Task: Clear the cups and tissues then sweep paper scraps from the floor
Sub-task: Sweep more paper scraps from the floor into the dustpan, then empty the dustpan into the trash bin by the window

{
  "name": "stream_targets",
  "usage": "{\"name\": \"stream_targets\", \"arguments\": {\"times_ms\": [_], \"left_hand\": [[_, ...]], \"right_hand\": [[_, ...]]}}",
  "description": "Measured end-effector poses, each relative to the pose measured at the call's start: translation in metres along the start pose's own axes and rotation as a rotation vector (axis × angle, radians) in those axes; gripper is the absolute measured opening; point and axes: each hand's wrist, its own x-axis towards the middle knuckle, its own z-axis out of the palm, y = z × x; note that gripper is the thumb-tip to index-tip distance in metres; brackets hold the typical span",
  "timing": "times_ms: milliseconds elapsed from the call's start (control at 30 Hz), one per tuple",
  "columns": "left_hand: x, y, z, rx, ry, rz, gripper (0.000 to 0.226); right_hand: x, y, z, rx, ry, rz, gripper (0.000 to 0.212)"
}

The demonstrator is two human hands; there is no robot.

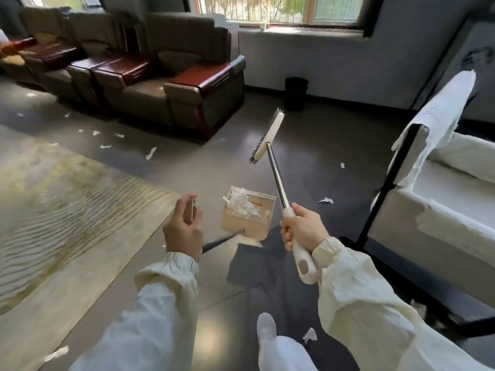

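Open grey floor [321, 145] runs from mid-frame up to the far wall, broken only by a black waste bin [295, 93] standing against that wall at upper centre. A row of armchairs [166, 84] closes off the upper left. Between their fronts and the rug [67, 196] at the left lies a strip of floor dotted with paper scraps [150, 153]. Along the right edge a white seat [455, 188] with a black frame post [385, 187] blocks the way, and a white cloth [439, 119] is draped over its corner. In the centre, the dustpan [257, 228], full of paper, and the raised, slanting broom [267, 135] take up the room. Bare floor lies between the broom and the frame post.
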Motion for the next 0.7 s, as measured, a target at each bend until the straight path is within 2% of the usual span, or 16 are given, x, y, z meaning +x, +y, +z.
{"name": "stream_targets", "arguments": {"times_ms": [100,167,267,333,467,600,700], "left_hand": [[0.085,-0.028,0.038,0.023,-0.031,0.026,0.022],[0.146,-0.042,0.067,0.052,-0.054,0.043,0.02],[0.24,-0.057,0.11,0.043,-0.095,-0.004,0.019],[0.301,-0.055,0.132,0.025,-0.111,0.011,0.02],[0.415,-0.063,0.171,0.026,-0.159,0.04,0.027],[0.53,-0.082,0.225,0.028,-0.222,0.047,0.029],[0.627,-0.103,0.275,-0.01,-0.317,0.061,0.032]], "right_hand": [[0.081,-0.03,0.021,0.025,0.036,0.01,0.026],[0.139,-0.051,0.035,0.083,0.051,0.014,0.024],[0.22,-0.088,0.059,0.093,0.101,0.04,0.061],[0.268,-0.119,0.078,0.119,0.126,0.028,0.07],[0.361,-0.186,0.114,0.164,0.201,0.031,0.062],[0.464,-0.245,0.143,0.236,0.259,0.023,0.025],[0.553,-0.282,0.164,0.289,0.299,-0.007,0.015]]}}
